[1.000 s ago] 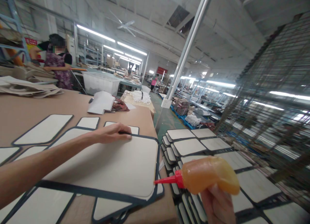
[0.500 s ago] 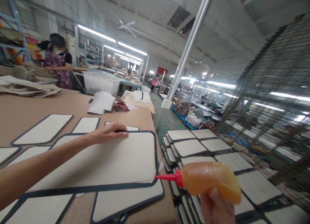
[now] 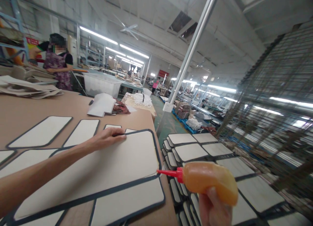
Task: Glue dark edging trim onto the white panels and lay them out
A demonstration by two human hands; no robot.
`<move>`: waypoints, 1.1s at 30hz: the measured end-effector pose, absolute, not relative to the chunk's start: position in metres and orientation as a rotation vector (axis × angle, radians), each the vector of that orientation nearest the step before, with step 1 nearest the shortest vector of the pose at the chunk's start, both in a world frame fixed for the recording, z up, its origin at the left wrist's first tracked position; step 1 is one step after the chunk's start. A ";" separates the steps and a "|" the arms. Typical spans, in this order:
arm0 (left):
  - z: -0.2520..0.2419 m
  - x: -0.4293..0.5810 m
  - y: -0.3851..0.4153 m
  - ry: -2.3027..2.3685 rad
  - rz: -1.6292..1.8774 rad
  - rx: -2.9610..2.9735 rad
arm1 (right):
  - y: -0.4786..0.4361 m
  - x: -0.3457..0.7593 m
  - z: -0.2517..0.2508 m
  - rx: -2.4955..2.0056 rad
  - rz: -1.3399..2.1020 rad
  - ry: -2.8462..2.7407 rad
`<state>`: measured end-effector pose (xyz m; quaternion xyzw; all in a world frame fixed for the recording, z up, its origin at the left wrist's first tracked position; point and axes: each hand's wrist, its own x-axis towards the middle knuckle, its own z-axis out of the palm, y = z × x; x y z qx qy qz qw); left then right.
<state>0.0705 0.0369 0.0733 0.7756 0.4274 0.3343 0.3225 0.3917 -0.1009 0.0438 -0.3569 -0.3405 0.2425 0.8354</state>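
Observation:
My left hand lies across a large white panel with a dark border, its fingers pressed on the panel's far edge. My right hand grips an orange squeeze bottle with a red nozzle. The nozzle tip hangs just off the panel's right edge, at the table's corner. More white bordered panels lie flat on the brown table, some partly under the large one.
Trays of similar white panels are stacked to the right, beside a wire rack. A white stack of sheets and a clear bin sit at the far table end. A person works at the back left. A metal pole rises mid-floor.
My left hand has drawn the large panel leftward and back across the table, uncovering the panel beneath it. The bottle has stayed near the table's right corner.

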 end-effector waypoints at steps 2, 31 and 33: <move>0.067 0.068 0.039 1.146 0.856 1.998 | -0.101 0.389 0.044 -0.739 0.490 -0.704; 0.027 0.076 0.014 1.077 0.870 1.151 | -0.065 0.371 0.020 -0.766 0.563 -0.688; 0.027 0.076 0.013 1.050 0.874 1.150 | -0.061 0.371 0.023 -0.749 0.570 -0.692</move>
